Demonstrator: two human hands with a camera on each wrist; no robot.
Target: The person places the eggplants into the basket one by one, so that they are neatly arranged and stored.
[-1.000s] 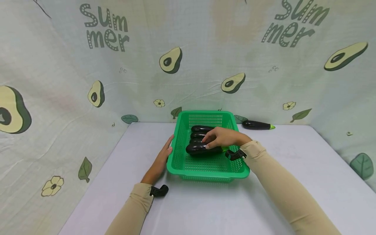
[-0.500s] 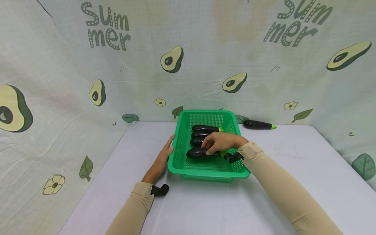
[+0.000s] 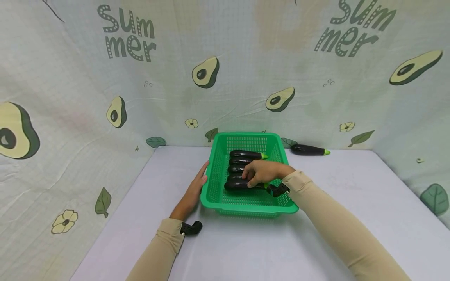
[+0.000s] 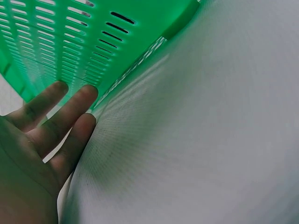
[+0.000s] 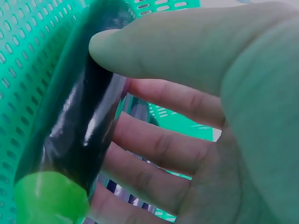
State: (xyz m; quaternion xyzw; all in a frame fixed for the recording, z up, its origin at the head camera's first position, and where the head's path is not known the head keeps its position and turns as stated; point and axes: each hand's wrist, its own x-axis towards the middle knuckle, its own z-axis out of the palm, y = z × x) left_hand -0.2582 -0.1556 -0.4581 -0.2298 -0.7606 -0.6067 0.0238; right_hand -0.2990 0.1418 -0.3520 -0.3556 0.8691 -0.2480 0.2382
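Note:
Inside the green slotted basket [image 3: 249, 208], several dark eggplants lie in a row, with the farthest eggplant [image 3: 246, 154] showing its green stem end. My right hand [image 3: 268, 171] reaches over the right rim and holds the nearest eggplant [image 3: 234, 185]. In the right wrist view, the thumb lies across the top of that eggplant [image 5: 77, 112], the other fingers along its side, and its bright green cap faces the camera. My left hand [image 3: 191, 193] rests against the basket's left side, and the left wrist view shows its extended fingers [image 4: 79, 105] at the slotted wall.
One more eggplant [image 3: 308, 150] lies outside the basket at the back right of the white table [image 3: 337, 175]. A cloth [image 3: 242, 78] printed with avocados hangs behind and along the sides.
My right hand has moved the nearest eggplant toward the front of the basket and lower. More of the eggplants behind it now shows. My left hand stays at the basket's left side.

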